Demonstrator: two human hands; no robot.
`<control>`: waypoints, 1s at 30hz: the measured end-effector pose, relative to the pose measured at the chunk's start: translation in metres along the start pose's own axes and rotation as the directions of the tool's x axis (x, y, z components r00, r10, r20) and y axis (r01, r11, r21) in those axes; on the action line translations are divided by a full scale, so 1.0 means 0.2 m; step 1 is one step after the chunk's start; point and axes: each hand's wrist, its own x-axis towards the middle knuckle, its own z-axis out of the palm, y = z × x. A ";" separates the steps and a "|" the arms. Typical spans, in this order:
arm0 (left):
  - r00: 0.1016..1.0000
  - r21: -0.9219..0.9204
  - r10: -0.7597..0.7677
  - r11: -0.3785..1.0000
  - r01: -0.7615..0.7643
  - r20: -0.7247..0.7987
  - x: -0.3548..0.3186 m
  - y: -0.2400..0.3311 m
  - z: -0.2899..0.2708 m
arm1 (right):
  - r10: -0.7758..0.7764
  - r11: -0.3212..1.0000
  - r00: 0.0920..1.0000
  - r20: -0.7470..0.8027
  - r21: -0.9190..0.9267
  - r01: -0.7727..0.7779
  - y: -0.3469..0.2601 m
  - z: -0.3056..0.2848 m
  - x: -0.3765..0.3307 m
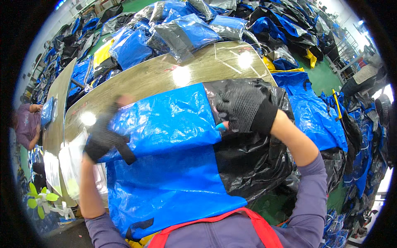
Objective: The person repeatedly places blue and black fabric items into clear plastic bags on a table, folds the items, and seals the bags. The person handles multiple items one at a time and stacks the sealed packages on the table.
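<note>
A blue and black woven-plastic sheet [165, 177], partly folded over on itself, lies in front of me and hangs over the near table edge. Black straps [125, 151] show on its left side. My left hand [103, 134], in a black glove, is over the left end of the fold; motion smears its fingers. On the black part rests my right hand [244, 107], in a grey-ribbed black glove with its fingers curled. A bare thumb with a light-blue band [223, 125] pokes out under it. Whatever those curled fingers hold is hidden.
Piles of clear-wrapped blue and black packages [178, 33] line the table's [157, 72] far edge. More blue sheeting [310, 107] hangs at right. Clear plastic bags [74, 165] and a small green-bladed fan [41, 199] are at left. A co-worker [27, 122] handles a blue package far left.
</note>
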 end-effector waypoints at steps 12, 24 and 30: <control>0.945 0.332 0.327 0.894 -0.302 -0.022 0.47 0.06 0.79 | 0.271 0.956 0.952 -0.145 -0.071 -0.283 0.29 0.66 -0.10; 0.924 0.523 0.378 0.778 -0.348 0.053 0.46 0.04 0.98 | 0.667 0.730 0.745 -0.015 0.211 -0.650 0.30 0.28 -0.29; 0.881 0.333 0.457 0.855 -0.397 -0.124 0.47 0.43 1.01 | 0.092 0.777 0.871 0.483 0.513 -0.366 -0.51 -0.13 -0.90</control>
